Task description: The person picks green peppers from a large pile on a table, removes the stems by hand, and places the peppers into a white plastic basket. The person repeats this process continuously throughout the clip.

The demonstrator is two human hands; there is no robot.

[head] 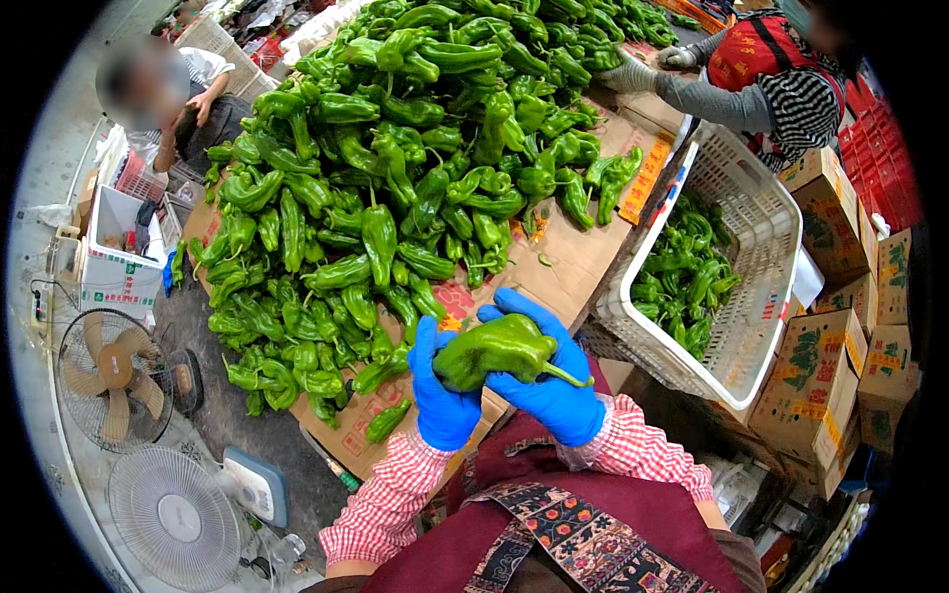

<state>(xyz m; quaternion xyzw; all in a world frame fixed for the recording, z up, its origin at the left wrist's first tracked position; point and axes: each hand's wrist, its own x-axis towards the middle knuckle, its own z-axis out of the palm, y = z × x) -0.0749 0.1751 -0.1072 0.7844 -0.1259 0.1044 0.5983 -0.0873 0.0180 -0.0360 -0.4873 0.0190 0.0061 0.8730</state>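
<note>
A large green pepper (495, 351) lies lengthwise between my two blue-gloved hands, its stem pointing right. My left hand (443, 389) grips its blunt left end, thumb and fingers around it. Under and behind the stem end, my right hand (552, 378) cradles the pepper with the fingers up along its far side. Just beyond my hands rises a big heap of green peppers (378, 230) on flattened cardboard (571, 274). One loose pepper (388, 420) rests on the cardboard to the left of my left hand.
At the right stands a white plastic crate (756, 178) partly filled with peppers (686, 274). Printed cardboard boxes (808, 385) are stacked beyond it. A gloved co-worker (741, 89) reaches to the heap; another person (185, 104) sits far left. Two fans (178, 517) stand lower left.
</note>
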